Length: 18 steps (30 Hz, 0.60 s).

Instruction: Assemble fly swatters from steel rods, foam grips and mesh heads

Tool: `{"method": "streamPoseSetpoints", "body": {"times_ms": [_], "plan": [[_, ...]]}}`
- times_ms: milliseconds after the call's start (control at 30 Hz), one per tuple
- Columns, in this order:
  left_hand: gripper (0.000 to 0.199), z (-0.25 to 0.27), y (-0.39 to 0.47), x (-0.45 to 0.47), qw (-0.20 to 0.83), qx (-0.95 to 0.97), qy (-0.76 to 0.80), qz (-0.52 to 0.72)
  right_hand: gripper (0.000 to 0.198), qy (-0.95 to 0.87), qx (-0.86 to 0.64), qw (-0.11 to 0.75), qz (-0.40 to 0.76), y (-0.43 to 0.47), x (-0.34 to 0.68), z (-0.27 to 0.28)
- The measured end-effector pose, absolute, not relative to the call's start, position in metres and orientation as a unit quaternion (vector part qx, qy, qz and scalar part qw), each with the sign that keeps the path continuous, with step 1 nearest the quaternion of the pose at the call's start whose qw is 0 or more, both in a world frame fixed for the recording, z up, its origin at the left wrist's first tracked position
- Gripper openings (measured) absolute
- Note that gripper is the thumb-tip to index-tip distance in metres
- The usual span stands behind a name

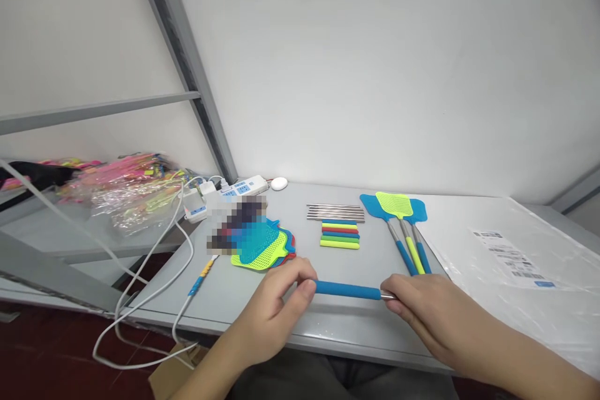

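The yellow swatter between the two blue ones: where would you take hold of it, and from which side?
Probably by the yellow sleeve at its lower end, from above on the near side: this slim part points toward the viewer, the blue handles lie close on both sides, and its wide head overlaps theirs.

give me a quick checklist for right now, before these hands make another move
1. Left hand gripping the blue grip's end: ok.
2. Right hand on the metal rod: ok, fingers closed round it.
3. Rod fully through the grip: cannot tell, the left fingers hide that end.
4. Swatter head on this rod: not ok, none shows.
5. Spare rods and spare grips laid out: ok, in neat rows.
6. Loose heads within view: ok, stacked left of the spare grips.
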<state>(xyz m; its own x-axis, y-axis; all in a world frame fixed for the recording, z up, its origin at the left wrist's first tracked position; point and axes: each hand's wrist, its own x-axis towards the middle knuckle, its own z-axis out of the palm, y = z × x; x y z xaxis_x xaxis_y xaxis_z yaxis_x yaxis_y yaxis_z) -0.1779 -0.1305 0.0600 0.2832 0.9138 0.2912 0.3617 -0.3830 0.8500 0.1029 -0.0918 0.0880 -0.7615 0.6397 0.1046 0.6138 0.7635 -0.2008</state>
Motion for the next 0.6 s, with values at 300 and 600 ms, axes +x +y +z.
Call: {"method": "streamPoseSetpoints", "body": {"times_ms": [300,600], "plan": [[0.022,0.049,-0.13,-0.178,0.299,0.748,0.425,0.413,0.021,-0.924,-0.35,0.026,0.149,-0.091,0.101,0.081],[0.027,0.052,-0.128,-0.182,0.44,0.692,0.407,0.402,0.02,-0.93,-0.334,0.033,0.149,-0.09,0.094,0.075]]}}
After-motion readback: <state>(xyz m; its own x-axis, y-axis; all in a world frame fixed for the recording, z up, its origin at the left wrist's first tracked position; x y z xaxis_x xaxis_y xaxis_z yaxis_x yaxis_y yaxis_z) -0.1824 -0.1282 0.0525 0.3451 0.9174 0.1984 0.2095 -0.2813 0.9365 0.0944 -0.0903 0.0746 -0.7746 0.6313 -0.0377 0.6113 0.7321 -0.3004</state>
